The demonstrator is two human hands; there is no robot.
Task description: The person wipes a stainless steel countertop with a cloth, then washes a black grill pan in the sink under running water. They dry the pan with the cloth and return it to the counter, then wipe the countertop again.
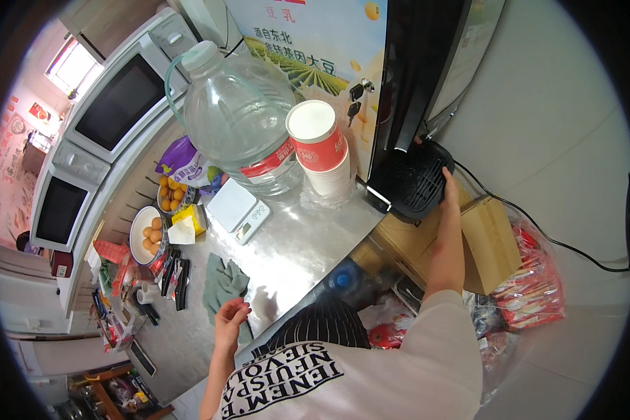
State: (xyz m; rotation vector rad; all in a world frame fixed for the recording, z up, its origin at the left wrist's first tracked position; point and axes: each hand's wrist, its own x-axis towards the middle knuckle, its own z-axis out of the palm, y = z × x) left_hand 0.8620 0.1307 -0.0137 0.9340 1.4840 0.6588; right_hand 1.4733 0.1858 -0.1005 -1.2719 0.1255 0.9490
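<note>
My right hand [450, 189] grips the outer edge of a black plastic drip tray [415, 184] with a slotted grate. The tray sits at the lower front of a tall drinks dispenser [315, 47], whose printed side panel has keys [354, 100] hanging at its lock. My left hand [231, 320] hovers over the steel counter [289, 247] near its front edge, fingers loosely curled, with nothing visible in them. Beside it lies a crumpled grey-green cloth [224, 283]. Whether the hand touches the cloth, I cannot tell.
A large clear plastic bottle [236, 115], stacked paper cups [320, 147] and a digital kitchen scale [239, 210] stand on the counter. Further left are a bowl of eggs [149, 236] and microwaves [121, 100]. A cardboard box [485, 241] and a black cable [535, 220] are at right.
</note>
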